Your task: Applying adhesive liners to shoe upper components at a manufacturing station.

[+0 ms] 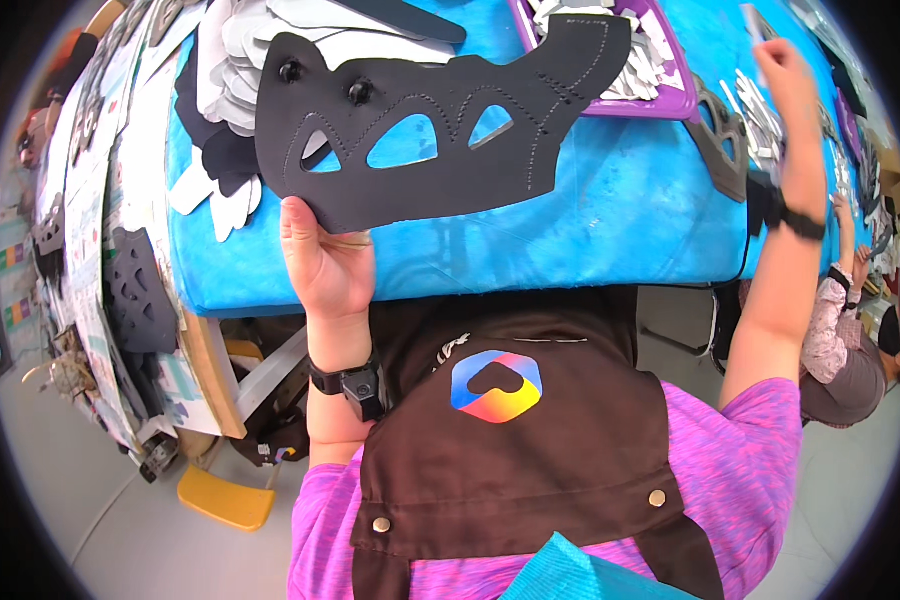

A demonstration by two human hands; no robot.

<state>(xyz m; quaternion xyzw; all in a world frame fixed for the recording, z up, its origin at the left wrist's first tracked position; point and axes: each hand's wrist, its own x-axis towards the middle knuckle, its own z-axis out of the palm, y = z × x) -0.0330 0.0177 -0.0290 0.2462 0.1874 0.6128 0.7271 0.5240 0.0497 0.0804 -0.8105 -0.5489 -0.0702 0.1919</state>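
My left hand [328, 268] grips the lower left edge of a black shoe-upper panel [460, 182], thumb in front. The panel is held up over the blue-covered table [450, 258]. It has three cut-out windows, rows of small holes and two dark round bumps near its upper left end. My right hand [788, 88] is raised at the far right, its fingers closed on a thin whitish strip [752, 24]. Below that hand lies a pile of white strips [760, 118], next to a grey-brown panel with cut-outs [722, 150].
A purple basket [638, 108] of white pieces stands behind the panel. Pale flat pieces [238, 75] are stacked at the back left, with black pieces [234, 162] beside them. Another table with a dark panel [140, 290] adjoins at left. Another person [842, 350] sits at right.
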